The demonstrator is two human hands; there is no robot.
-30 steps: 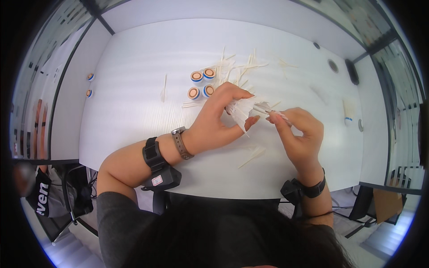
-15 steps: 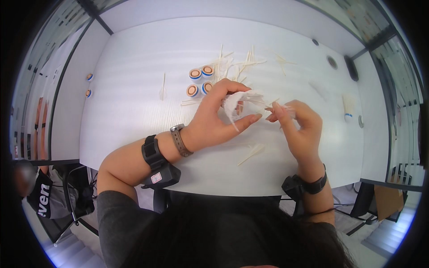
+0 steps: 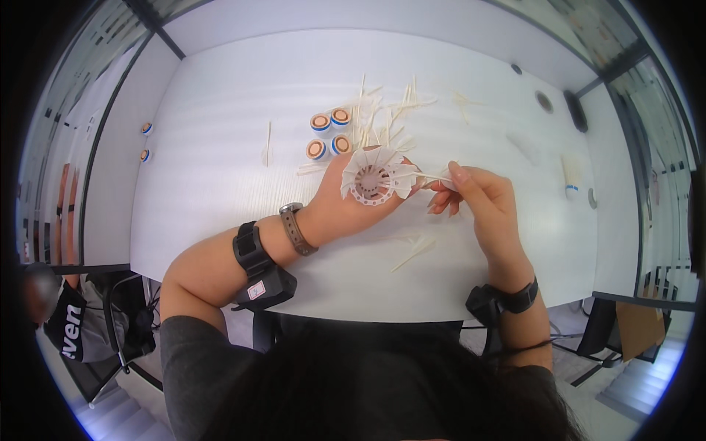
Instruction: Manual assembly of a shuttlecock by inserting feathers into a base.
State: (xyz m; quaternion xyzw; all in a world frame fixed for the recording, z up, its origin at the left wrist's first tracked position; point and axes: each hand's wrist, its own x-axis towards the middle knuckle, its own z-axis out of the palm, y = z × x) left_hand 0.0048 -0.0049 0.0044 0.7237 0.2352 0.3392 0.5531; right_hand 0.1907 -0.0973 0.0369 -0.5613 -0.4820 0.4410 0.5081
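My left hand [image 3: 340, 208] holds a partly built white shuttlecock [image 3: 373, 178], its feather ring facing the camera so I see into the cone. My right hand [image 3: 476, 197] pinches a single white feather [image 3: 432, 176] by its stem, its tip touching the right side of the shuttlecock's ring. Both hands hover just above the white table [image 3: 220, 184]. Each wrist wears a black band; the left also has a watch.
Several cork shuttlecock bases [image 3: 328, 134] with blue bands stand behind my left hand. Loose white feathers [image 3: 390, 110] lie scattered at the back, and a few [image 3: 412, 253] lie near the front. Two more bases [image 3: 145, 141] sit at the far left edge. A finished shuttlecock [image 3: 571, 178] lies right.
My left hand has turned the shuttlecock so its open feather ring faces up toward me. The right hand has shifted slightly right, drawing a feather out beside the ring.
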